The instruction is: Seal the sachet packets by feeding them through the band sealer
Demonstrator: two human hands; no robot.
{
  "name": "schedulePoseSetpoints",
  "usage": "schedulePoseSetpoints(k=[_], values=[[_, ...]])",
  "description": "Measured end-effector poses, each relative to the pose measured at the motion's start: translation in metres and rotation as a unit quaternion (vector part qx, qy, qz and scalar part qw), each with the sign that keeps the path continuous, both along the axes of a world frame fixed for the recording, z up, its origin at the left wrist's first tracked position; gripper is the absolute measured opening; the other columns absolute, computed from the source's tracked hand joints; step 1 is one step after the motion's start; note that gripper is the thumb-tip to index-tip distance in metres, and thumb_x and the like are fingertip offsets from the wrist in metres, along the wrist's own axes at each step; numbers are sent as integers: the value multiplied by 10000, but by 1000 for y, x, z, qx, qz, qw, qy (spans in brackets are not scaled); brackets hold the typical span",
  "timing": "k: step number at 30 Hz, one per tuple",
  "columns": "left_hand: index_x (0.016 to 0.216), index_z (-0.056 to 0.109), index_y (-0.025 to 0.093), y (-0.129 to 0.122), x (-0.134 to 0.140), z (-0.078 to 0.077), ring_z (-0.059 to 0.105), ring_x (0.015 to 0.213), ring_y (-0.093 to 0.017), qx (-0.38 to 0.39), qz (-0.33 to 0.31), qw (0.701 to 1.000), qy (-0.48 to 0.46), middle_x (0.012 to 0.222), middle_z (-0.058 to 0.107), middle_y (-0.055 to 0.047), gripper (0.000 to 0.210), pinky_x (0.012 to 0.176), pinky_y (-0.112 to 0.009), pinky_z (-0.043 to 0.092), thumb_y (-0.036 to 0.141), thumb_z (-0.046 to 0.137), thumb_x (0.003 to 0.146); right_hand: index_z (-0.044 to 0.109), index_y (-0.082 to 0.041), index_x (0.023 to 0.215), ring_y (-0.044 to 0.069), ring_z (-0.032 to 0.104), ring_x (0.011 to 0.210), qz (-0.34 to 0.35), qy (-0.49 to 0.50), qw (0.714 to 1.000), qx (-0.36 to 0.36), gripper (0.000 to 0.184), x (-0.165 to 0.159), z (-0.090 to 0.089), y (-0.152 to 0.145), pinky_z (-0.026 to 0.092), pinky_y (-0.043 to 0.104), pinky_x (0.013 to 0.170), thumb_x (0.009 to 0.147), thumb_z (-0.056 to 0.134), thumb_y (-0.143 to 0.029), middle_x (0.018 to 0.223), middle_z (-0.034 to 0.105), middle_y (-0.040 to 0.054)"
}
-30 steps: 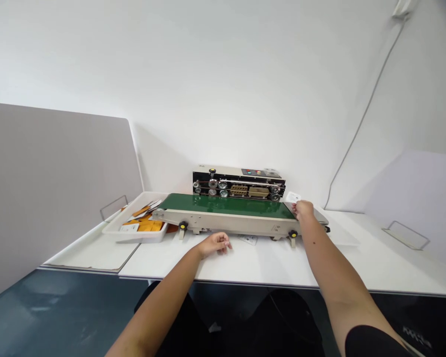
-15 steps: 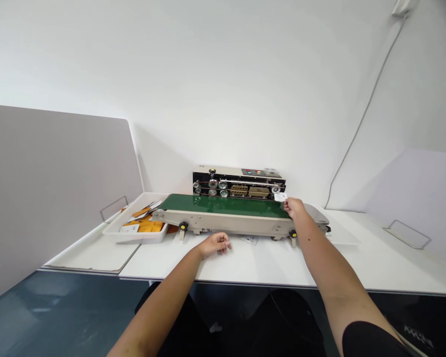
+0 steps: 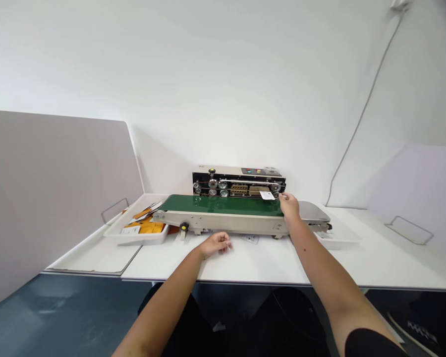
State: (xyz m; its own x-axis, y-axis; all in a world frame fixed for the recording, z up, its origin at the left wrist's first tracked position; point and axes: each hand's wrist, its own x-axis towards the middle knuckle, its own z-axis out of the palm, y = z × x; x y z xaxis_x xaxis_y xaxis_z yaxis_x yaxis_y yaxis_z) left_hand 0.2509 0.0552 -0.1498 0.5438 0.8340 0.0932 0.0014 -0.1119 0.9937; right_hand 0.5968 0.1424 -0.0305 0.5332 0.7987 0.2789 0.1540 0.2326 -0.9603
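A small white packet with dark print sits at the right end of the sealing machine, its upper edge against the machine's front, above the green conveyor belt. My right hand is just right of the packet, a small gap between them, its fingers slightly parted near the machine's right-hand rollers. My left hand rests on the white table in front of the conveyor, fingers loosely bent and apart, holding nothing. Another printed packet lies partly hidden under the conveyor.
At the conveyor's left end stands a white tray with several orange and white packets. A second white tray is under the right end, beside a metal plate. Grey partitions flank the table, and a cable runs down the wall.
The white packet has moved left along the machine, out of my right fingers. My right hand has shifted slightly left and up. My left hand stays in place.
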Motion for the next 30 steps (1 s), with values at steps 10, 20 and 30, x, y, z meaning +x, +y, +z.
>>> schedulePoseSetpoints(k=[10, 20, 30], values=[[1167, 676, 222, -9, 10, -7, 525, 1277, -302, 281, 16, 943, 180, 1367, 606, -120, 449, 1107, -432, 361, 472, 743, 801, 736, -240, 1103, 252, 635, 981, 278, -424, 860, 58, 302, -57, -141, -148, 503, 399, 918, 909, 530, -347, 1044, 718, 84], [1478, 456, 268, -8, 10, -7, 353, 1434, -328, 313, 22, 921, 231, 1547, 425, -107, 722, 1198, -487, 247, 497, 702, 839, 517, -210, 1431, 314, 383, 1405, 306, -526, 793, -37, 575, -90, -146, -119, 283, 494, 1159, 920, 555, -471, 1496, 473, 120], [1528, 379, 240, -14, 12, -4, 364, 1435, -340, 344, -35, 902, 257, 1552, 408, -146, 876, 1201, -491, 253, 522, 753, 788, 424, -225, 1503, 326, 317, 1436, 343, -518, 784, -11, 711, -90, -143, -133, 281, 497, 1168, 879, 606, -514, 1564, 369, 119]])
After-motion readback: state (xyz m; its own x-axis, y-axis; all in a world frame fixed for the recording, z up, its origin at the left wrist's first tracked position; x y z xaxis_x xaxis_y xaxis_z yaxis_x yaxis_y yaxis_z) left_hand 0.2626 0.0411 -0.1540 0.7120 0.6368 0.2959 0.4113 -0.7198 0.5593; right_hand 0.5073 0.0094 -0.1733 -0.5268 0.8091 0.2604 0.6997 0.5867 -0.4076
